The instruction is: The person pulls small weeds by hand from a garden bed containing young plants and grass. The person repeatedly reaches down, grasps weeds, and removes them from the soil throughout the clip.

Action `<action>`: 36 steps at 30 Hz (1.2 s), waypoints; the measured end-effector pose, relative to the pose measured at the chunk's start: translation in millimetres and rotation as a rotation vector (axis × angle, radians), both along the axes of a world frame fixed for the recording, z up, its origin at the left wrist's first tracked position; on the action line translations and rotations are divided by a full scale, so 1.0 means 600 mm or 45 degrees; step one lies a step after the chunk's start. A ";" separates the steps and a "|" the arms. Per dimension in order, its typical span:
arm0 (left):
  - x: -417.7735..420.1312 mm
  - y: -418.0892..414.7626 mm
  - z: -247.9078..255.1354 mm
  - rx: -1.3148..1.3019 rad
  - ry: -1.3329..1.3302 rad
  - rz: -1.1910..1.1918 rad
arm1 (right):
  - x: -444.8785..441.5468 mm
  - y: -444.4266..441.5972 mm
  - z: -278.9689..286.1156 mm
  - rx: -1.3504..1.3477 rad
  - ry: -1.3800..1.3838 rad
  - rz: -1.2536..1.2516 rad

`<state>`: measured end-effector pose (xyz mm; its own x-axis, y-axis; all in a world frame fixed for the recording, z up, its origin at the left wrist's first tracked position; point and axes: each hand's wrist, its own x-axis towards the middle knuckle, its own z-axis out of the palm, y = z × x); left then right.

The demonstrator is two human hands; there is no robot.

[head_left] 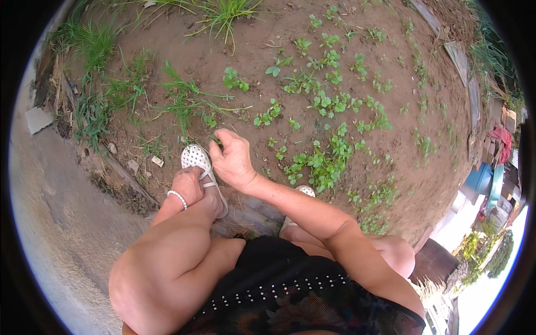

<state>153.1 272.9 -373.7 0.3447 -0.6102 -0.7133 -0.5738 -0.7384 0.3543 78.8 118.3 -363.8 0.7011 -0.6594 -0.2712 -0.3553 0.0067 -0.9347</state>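
My right hand (233, 159) is raised just beyond the toe of a white perforated shoe (196, 157), its thumb and fingers pinched on a small bit of green plant (215, 140). My left hand (188, 184), with a white beaded bracelet at its wrist, rests against the same shoe and ankle; its fingers are curled, and whether they hold anything is hidden. Just past the shoe grows a grassy green clump (184, 100). Small lobed-leaf seedlings (266, 115) stand in the brown soil beside it, with a denser leafy patch (328, 161) to the right.
A concrete path (63, 201) runs along the left, edged by a wooden strip (130, 178) and a loose flat stone piece (38, 120). More grass tufts (226, 14) grow at the far side. Boards (456, 60) border the bed at right, near a blue bucket (478, 178).
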 end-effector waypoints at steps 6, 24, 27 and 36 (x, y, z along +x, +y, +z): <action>0.003 0.001 0.006 0.058 -0.027 -0.086 | 0.121 0.064 0.142 -0.165 -0.519 1.093; 0.020 0.030 -0.010 0.021 0.079 -0.058 | -0.150 -0.409 -0.136 -0.717 0.756 0.152; 0.021 0.033 -0.012 0.003 0.067 -0.027 | -0.126 -0.416 -0.154 -0.781 0.749 0.224; 0.021 0.040 -0.011 -0.042 0.077 -0.023 | -0.097 -0.426 -0.186 -0.672 0.788 0.477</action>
<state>165.8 297.2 -380.2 0.2900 -0.6394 -0.7121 -0.5638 -0.7154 0.4127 20.7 -137.3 -475.3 0.7243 -0.5625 -0.3986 -0.6894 -0.5876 -0.4236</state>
